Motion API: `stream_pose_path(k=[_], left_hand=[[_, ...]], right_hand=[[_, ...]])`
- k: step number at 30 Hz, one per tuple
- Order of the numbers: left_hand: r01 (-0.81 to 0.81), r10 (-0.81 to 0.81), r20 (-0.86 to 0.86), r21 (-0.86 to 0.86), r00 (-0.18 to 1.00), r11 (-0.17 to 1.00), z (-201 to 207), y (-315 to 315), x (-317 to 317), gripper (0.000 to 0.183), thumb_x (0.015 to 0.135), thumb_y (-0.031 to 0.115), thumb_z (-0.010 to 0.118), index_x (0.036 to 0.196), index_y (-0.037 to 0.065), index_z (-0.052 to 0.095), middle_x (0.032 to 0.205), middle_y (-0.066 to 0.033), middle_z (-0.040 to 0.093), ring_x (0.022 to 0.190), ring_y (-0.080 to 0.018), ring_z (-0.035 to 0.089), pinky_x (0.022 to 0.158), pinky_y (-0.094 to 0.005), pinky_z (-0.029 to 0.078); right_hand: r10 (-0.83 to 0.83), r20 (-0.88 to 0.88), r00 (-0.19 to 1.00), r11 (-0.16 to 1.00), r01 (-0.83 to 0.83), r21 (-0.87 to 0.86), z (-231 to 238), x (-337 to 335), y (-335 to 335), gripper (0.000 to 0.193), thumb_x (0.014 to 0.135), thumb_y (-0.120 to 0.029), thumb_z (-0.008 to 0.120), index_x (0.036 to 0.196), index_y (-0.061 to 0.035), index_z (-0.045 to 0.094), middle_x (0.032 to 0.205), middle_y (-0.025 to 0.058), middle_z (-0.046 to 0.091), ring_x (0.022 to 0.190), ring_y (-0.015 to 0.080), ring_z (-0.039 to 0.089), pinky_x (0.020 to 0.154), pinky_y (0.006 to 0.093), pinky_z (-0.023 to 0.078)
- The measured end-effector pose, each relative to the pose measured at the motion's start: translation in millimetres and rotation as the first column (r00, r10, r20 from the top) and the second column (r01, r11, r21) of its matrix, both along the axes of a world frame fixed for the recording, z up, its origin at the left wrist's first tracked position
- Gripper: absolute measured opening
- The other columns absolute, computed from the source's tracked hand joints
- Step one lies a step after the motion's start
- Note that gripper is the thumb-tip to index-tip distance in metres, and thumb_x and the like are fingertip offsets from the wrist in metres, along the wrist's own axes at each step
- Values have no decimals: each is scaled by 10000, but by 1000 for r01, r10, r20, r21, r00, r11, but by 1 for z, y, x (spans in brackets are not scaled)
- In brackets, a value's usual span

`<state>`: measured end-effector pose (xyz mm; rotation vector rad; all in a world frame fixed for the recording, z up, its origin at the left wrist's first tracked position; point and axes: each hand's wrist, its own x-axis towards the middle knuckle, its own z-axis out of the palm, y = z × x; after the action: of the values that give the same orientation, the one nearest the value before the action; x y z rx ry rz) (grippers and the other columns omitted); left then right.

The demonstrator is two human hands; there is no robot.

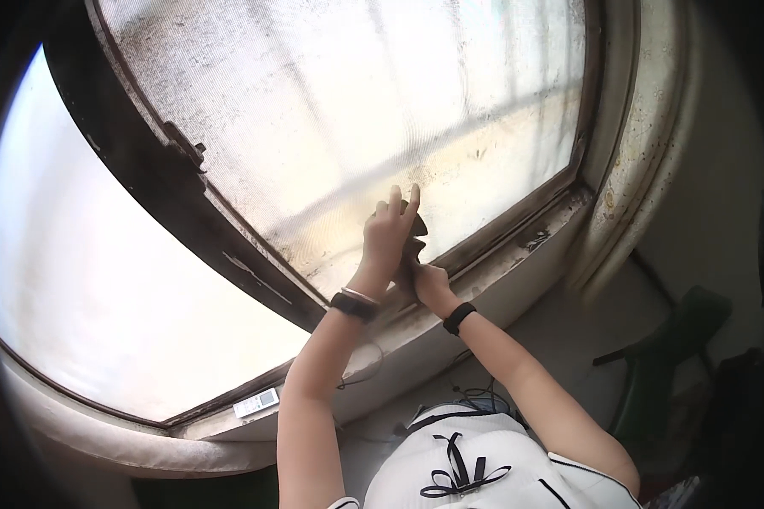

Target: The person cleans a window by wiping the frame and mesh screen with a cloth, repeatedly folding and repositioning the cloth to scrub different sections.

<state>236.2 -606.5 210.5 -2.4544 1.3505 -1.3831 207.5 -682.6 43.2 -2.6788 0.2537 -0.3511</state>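
In front of the window's mesh screen point(314, 110), a dark, crumpled cloth point(409, 276) hangs between my two hands. My left hand point(385, 240) grips its upper part at the thumb side, while two fingers point up toward the mesh. Lower and to the right, my right hand point(434, 285) is closed around the cloth's lower part. Part of the cloth is hidden behind the left hand. The mesh looks dusty, with dark specks at its upper left, and shadowy bars show through it. Both hands are just above the lower window frame point(518, 199).
A white remote control point(255, 403) lies on the sill at the lower left. A dark upright frame point(157, 182) with a latch point(183, 148) divides the window. Patterned curtain point(632, 170) hangs at the right. Beyond my right arm stands a green chair point(675, 339). A thin cable point(365, 366) dangles below the sill.
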Motion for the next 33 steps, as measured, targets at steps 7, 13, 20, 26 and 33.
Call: stream_pose_path(k=[7,13,20,26,33], left_hand=[[19,-47,-310,-93,950,996,-61,7,1,225,682,30,561,900,69,519,858,-89,512,736,-234,586,555,-310,502],[-197,-209,-827,-356,522,914,-92,45,-22,185,764,110,568,893,-21,562,761,-196,605,728,-346,595,610,-370,461],[-422,-483,-726,-682,490,597,-79,154,-81,189,842,91,544,960,-56,547,770,-51,610,665,-67,533,572,-244,442],[-625,-531,-743,-651,408,431,-67,211,-130,225,858,47,452,1063,-23,512,852,-134,615,756,-166,595,663,-283,467],[-623,-512,-786,-601,346,501,-80,181,-109,235,856,78,509,1059,-42,514,825,-50,580,756,-81,504,688,-238,432]], right_hand=[[-146,194,970,962,93,257,46,-38,-31,293,806,-136,482,1090,-64,486,735,178,609,707,365,597,603,431,481],[-214,733,646,878,-201,434,155,0,-35,246,821,-5,475,1058,-36,419,894,194,582,807,371,578,696,388,466],[47,813,580,677,-617,401,115,22,132,249,792,10,509,1030,-42,458,778,195,589,747,362,601,628,360,476],[97,823,559,719,-612,330,87,-7,191,236,733,26,531,963,-26,514,751,171,582,663,347,584,591,367,465],[323,726,607,739,-641,207,62,-6,139,265,713,14,531,974,-26,512,766,186,574,679,373,570,576,419,459]])
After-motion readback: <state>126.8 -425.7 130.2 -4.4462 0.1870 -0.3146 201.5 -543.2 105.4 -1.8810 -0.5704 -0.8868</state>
